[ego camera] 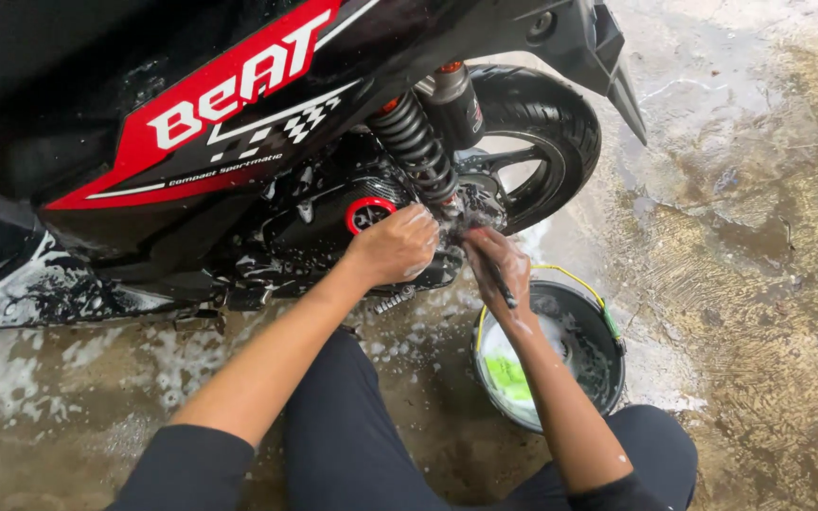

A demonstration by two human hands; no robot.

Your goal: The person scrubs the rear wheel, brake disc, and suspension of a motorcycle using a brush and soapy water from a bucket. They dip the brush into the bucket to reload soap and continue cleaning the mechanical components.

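Item: brush [496,276] — thin, dark handle, closed in my right hand [499,265], bristle end buried in suds low on the scooter's engine casing [333,222], just beside the foot of the coiled shock absorber [416,142].

Item: my left hand [395,244] — fingers curled, pressed flat-ish against the same soapy casing beside the red ring; whether it holds a cloth or sponge I cannot tell.

Item: scooter body panel [220,104], black and red, wet, streaked with foam.

Item: rear wheel [542,123] — tyre dark, little lather on it (by my judgement, not yet scrubbed).

Item: bucket [608,378], soapy water, something green inside, near my right forearm.

Item: concrete floor [759,284] — wet, foam puddled under the scooter. Lathering looks well on; no rinsing shows.
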